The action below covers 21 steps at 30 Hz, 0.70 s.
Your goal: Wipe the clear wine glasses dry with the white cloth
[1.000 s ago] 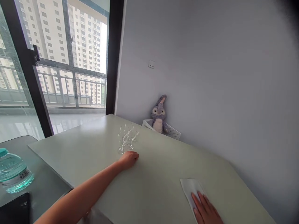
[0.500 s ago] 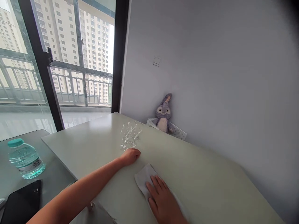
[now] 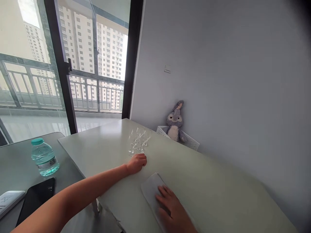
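Observation:
My left hand [image 3: 137,163] rests on the pale table [image 3: 107,142] with its fingers curled in, just in front of a cluster of clear stemmed glasses [image 3: 139,141]. Whether anything is inside those closed fingers is hidden. Lower down, my right hand [image 3: 171,207] lies with fingers spread over a light grey cloth [image 3: 151,187], which is flat on the table. Part of the cloth is covered by that hand.
On a grey surface at the left are a water bottle [image 3: 45,158] with a teal cap, a black phone [image 3: 36,199] and a white device [image 3: 11,200]. Behind the table, a plush rabbit [image 3: 173,124] sits in a white perforated basket [image 3: 191,141].
The view has turned slightly left, so more of the white device shows. My right hand has shifted a little on the cloth. My left hand stays curled near the glasses.

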Tool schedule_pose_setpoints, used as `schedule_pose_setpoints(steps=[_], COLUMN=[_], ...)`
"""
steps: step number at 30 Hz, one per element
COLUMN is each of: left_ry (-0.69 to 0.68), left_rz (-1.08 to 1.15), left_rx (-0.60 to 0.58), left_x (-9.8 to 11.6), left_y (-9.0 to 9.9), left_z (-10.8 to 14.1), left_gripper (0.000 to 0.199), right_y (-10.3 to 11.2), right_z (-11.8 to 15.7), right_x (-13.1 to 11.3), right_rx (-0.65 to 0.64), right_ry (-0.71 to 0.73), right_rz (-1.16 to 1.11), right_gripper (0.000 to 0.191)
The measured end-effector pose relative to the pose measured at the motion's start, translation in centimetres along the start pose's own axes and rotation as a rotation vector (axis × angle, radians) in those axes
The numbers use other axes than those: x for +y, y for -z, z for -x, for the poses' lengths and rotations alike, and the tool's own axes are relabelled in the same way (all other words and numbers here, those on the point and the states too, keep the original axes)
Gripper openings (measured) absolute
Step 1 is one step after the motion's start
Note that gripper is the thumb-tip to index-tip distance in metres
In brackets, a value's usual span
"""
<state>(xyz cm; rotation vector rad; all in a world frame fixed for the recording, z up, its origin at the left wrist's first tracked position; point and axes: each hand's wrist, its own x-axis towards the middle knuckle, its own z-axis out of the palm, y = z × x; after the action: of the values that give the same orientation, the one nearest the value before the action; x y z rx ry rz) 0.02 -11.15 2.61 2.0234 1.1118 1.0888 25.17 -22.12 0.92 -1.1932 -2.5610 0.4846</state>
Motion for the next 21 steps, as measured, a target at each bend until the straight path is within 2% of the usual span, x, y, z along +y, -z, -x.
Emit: schedule_pose_setpoints(steps=[3, 7, 9, 12, 14, 17, 21], left_ry=[0.107, 0.597, 0.779, 0.868, 0.896, 0.871, 0.787], left_rz=[0.169, 0.831, 1.037, 1.161, 1.274, 1.421, 1.524], left_rx=[0.22, 0.741, 0.893, 0.933, 0.899, 0.823, 0.815], left_x=[1.9, 3.8, 4.0, 3.6, 3.3, 3.0, 2.6], left_y=[-1.2, -1.7, -0.9, 0.8, 1.8, 2.6, 3.2], left_z=[1.2, 1.9, 1.7, 0.9, 0.3, -0.5, -1.9], left_gripper=[0.012, 0.017, 0.018, 0.01, 0.01, 0.018, 0.03], right_y=[-0.3, -0.9, -1.0, -0.8, -0.6, -0.7, -1.0], right_z=[0.2, 0.4, 0.5, 0.6, 0.6, 0.5, 0.2], right_x=[0.3, 0.6, 0.6, 0.2, 0.1, 0.3, 0.8], right_rx=[-0.005, 0.044, 0.058, 0.056, 0.055, 0.046, 0.025], right_ry=[0.034, 0.071, 0.077, 0.07, 0.065, 0.08, 0.086], right_rz=[0.048, 0.11, 0.129, 0.141, 0.142, 0.137, 0.141], right_gripper=[0.041, 0.041, 0.042, 0.042, 0.042, 0.042, 0.041])
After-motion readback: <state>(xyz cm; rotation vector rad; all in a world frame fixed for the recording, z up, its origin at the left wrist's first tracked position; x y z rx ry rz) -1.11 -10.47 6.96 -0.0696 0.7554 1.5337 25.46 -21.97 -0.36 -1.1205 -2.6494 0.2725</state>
